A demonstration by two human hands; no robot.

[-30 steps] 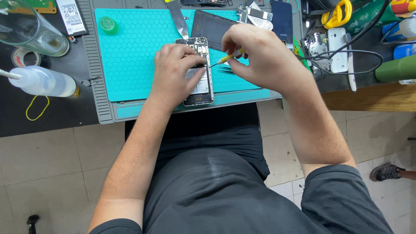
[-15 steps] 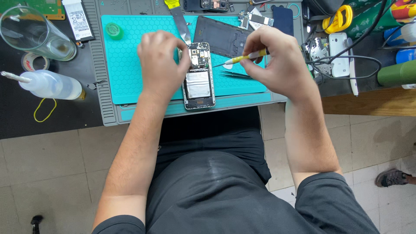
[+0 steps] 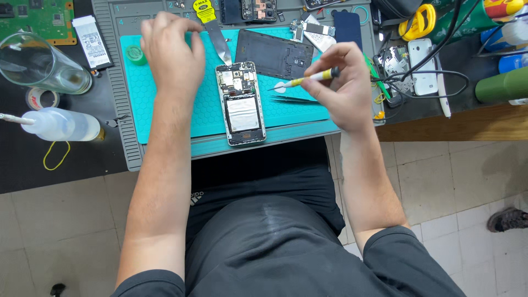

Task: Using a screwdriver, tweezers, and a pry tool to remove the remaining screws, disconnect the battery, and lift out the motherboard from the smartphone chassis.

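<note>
White-labelled battery (image 3: 92, 41) far left; yellow tag (image 3: 204, 11), perhaps a label.

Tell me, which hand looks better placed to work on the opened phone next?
Probably the right hand: it holds the small yellow tool, tip aimed at the phone. The left hand hovers empty above the teal mat.

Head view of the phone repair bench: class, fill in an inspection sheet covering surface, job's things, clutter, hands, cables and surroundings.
Surface: teal mat on a grey tray.
Job's things: opened phone, insides showing; dark back cover beside it; tweezers on the mat.
Clutter: squeeze bottle, glass, tape roll, metal spatula.
Hands: left hand empty above the mat; right hand holds a yellow screwdriver.
Cables: black cable at right.
Surroundings: tiled floor, a shoe.
</note>
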